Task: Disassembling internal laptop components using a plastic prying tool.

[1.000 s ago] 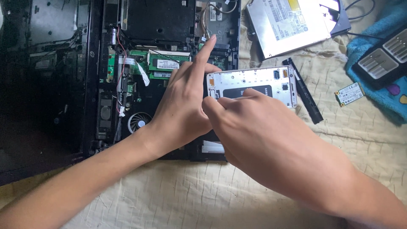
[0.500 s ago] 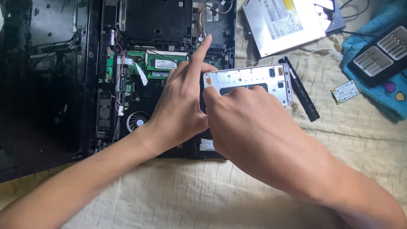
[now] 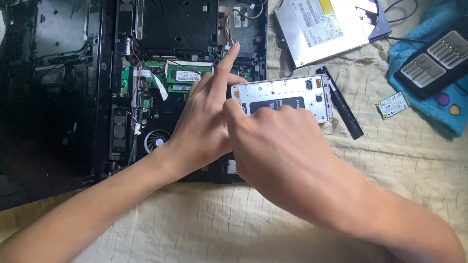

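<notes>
Hands: two, both the person's own, meeting at the picture's centre over the lower right corner of the laptop.
Left hand (image 3: 204,122): comes in from 7 o'clock; index finger stretched toward 12 o'clock, thumb and other fingers pinched on the left end of the phone.
Right hand (image 3: 282,151): comes in from 4 o'clock; fingers curled down on the phone's near edge, covering its lower part. Whether they clamp it or only press on it, I cannot tell.
Phone (image 3: 287,95): one, white, back cover off, a dark label in the middle; it lies lengthwise, held partly over the laptop's right edge and partly over the cloth.
Laptop (image 3: 161,58): one, black, bottom panel off, at 10 to 12 o'clock from the hands; inside show one green memory stick (image 3: 184,75), one round fan (image 3: 155,140) at 9 o'clock from the left hand, and red and white wires.
Optical drive (image 3: 321,27): one, silver, at 1 o'clock, lying apart from the laptop.
Black strip (image 3: 340,103): one, narrow, just beside the phone's right end at 3 o'clock.
Small card (image 3: 392,105): one, green and white, further out at 3 o'clock.
Bit case (image 3: 434,58): one, black, open, two rows of bits, on one blue towel (image 3: 438,114) at 2 o'clock.
Cloth (image 3: 195,219): one, cream, creased, under everything.
</notes>
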